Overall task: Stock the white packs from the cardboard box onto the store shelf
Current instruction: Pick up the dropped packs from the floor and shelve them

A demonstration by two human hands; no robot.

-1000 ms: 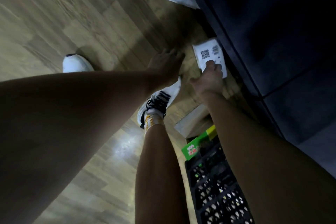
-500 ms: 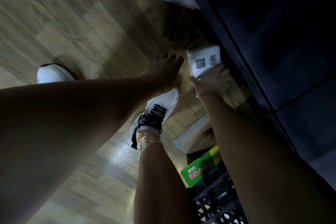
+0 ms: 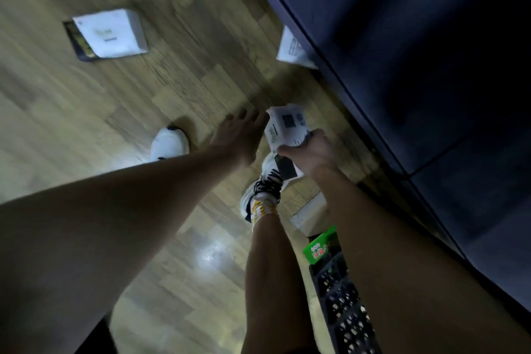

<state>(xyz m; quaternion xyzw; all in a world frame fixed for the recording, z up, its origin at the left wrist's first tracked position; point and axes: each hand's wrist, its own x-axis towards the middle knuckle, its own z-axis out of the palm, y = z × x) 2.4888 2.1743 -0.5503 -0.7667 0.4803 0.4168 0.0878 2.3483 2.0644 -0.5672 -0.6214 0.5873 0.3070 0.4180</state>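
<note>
White pack [image 3: 284,131], QR-coded, in right hand [image 3: 311,152].

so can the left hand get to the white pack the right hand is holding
Probably yes: the left hand is open right beside the white pack gripped by the right hand, with nothing visible between them.

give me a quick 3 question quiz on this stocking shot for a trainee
1. True or false: the right hand grips a white pack.
2. The left hand is: A) holding a pack B) open, holding nothing C) out of view.
3. What lies on the wood floor at upper left?

Key: 1 true. 2 B. 3 a white pack, lying flat, apart from both hands.
</note>
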